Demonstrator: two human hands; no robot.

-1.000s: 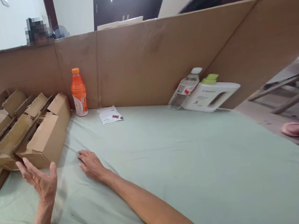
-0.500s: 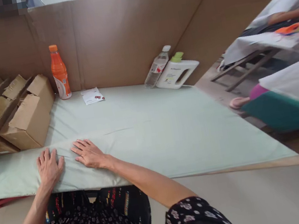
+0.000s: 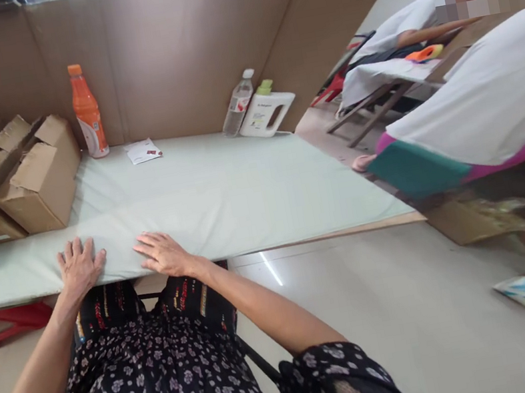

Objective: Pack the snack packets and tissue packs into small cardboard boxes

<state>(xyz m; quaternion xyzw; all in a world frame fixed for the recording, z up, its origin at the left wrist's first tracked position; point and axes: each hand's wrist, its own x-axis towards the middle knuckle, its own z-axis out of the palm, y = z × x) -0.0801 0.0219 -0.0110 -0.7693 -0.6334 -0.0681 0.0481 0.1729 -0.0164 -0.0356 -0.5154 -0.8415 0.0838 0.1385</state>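
My left hand (image 3: pixel 80 265) lies palm down on the pale green cloth of the table (image 3: pixel 261 186), fingers spread, holding nothing. To its right, my right hand (image 3: pixel 163 253) also rests on the cloth near the front edge with its fingers stretched out. Small cardboard boxes (image 3: pixel 32 189) stand just beyond my left hand. Farther back are an orange bottle (image 3: pixel 88 115) with an orange cap and a white paper packet (image 3: pixel 143 152) lying flat.
A clear plastic bottle (image 3: pixel 237 107) and a white jug (image 3: pixel 266 114) with a green cap lean at the back against a cardboard wall (image 3: pixel 157 59). A red stool (image 3: pixel 15 321) is under the table's left end. On the right sits a person in white (image 3: pixel 477 91).
My view has turned right and tilted down, so the table sits higher and more floor shows. My right hand has slid slightly to the right, away from my left hand; both stay flat.
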